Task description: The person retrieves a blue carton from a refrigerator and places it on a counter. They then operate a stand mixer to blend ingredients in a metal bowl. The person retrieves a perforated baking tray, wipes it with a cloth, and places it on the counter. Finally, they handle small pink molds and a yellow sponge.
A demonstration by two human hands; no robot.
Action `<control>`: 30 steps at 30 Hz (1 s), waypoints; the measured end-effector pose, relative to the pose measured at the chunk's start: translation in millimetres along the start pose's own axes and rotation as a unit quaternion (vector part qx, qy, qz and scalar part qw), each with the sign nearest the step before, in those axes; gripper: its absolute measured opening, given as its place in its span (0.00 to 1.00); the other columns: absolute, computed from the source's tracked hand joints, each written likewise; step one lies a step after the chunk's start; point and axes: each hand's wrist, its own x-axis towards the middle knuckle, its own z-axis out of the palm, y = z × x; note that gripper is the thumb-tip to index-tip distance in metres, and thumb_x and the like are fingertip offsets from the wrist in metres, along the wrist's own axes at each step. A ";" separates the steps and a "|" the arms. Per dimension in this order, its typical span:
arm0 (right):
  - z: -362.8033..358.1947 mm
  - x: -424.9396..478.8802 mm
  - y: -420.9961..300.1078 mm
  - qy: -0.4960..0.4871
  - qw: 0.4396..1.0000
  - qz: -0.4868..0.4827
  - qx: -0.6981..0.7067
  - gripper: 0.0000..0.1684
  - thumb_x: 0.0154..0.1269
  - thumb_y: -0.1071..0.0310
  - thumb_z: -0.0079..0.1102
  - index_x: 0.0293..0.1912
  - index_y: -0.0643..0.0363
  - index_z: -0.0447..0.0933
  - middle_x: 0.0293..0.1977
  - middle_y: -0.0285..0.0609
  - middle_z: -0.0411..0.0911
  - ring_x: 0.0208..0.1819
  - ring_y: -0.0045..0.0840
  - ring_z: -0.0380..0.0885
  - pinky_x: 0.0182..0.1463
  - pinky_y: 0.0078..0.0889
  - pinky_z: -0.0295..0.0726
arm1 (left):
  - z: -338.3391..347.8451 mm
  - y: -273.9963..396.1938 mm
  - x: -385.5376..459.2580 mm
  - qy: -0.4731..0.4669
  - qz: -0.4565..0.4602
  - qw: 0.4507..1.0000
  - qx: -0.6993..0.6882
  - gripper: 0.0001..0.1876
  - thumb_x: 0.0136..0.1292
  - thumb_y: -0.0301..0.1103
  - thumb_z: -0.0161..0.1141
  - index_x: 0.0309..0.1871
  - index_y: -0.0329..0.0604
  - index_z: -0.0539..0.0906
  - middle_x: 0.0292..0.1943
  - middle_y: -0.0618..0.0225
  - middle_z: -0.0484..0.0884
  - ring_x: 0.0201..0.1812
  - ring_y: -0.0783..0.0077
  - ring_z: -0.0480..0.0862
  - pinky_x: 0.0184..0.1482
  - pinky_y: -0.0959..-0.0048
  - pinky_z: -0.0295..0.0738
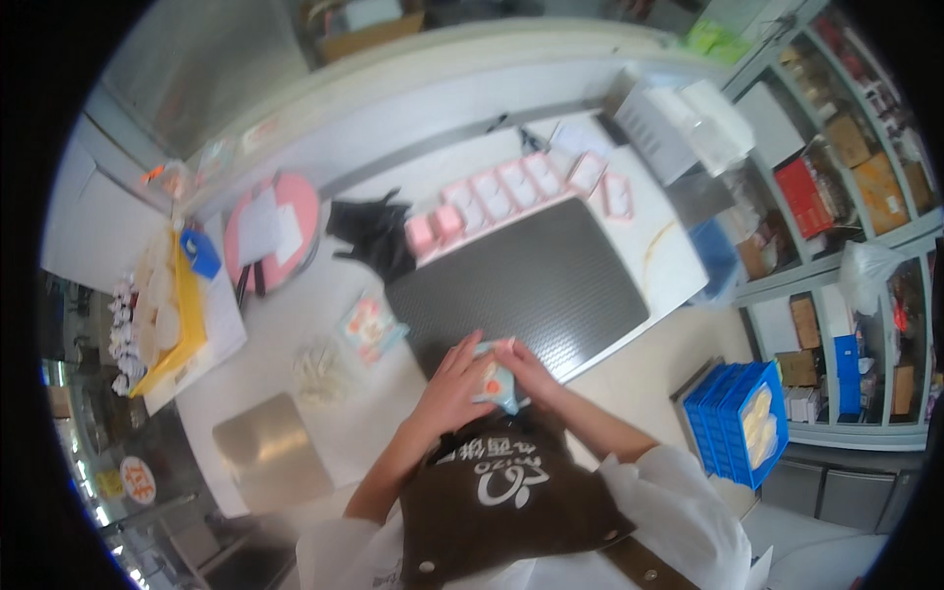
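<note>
Close in front of my apron, both hands hold a small light-blue packet (pixel 498 385) printed with orange shapes. My left hand (pixel 453 387) lies across its left side with the fingers extended. On its right side, my right hand (pixel 532 375) grips near the top edge. The hands cover much of the packet. Just beyond them is a dark textured mat or tray (pixel 509 284). A similar printed packet (pixel 371 328) lies flat on the white table (pixel 383 405), left of the mat.
Several pink-edged boxes (pixel 505 192) line the mat's far side, near black gloves (pixel 376 228). To the left are a pink round board (pixel 302 214) with papers, a yellow tray (pixel 193 317), a pale crumpled item (pixel 318 375) and a metal plate (pixel 273 453). Blue crates (pixel 726 420) stand at right.
</note>
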 end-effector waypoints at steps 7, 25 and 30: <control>-37.0 -2.9 -37.5 0.043 0.976 -0.089 0.194 0.19 0.75 0.64 0.53 0.60 0.59 0.66 0.54 0.45 0.74 0.56 0.29 0.76 0.59 0.35 0.78 | 53.4 -17.7 4.8 0.153 -0.266 0.835 -0.456 0.35 0.68 0.44 0.64 0.71 0.35 0.64 0.70 0.51 0.67 0.68 0.56 0.71 0.68 0.59 0.68; -62.5 -5.0 -20.0 -0.072 0.988 -0.041 -0.129 0.16 0.70 0.62 0.60 0.52 0.57 0.71 0.45 0.36 0.76 0.40 0.19 0.77 0.44 0.23 0.77 | 80.7 -16.1 17.5 0.304 -0.257 0.662 -0.635 0.25 0.79 0.48 0.46 0.59 0.29 0.75 0.53 0.58 0.82 0.52 0.69 0.82 0.57 0.69 0.77; -97.6 -6.0 -27.5 -0.093 0.978 0.055 -0.176 0.20 0.72 0.60 0.58 0.58 0.58 0.73 0.49 0.38 0.78 0.45 0.20 0.78 0.48 0.24 0.78 | 110.3 -56.6 -0.7 0.320 -0.303 0.635 -0.634 0.27 0.78 0.50 0.46 0.58 0.29 0.75 0.51 0.58 0.82 0.51 0.68 0.83 0.56 0.68 0.78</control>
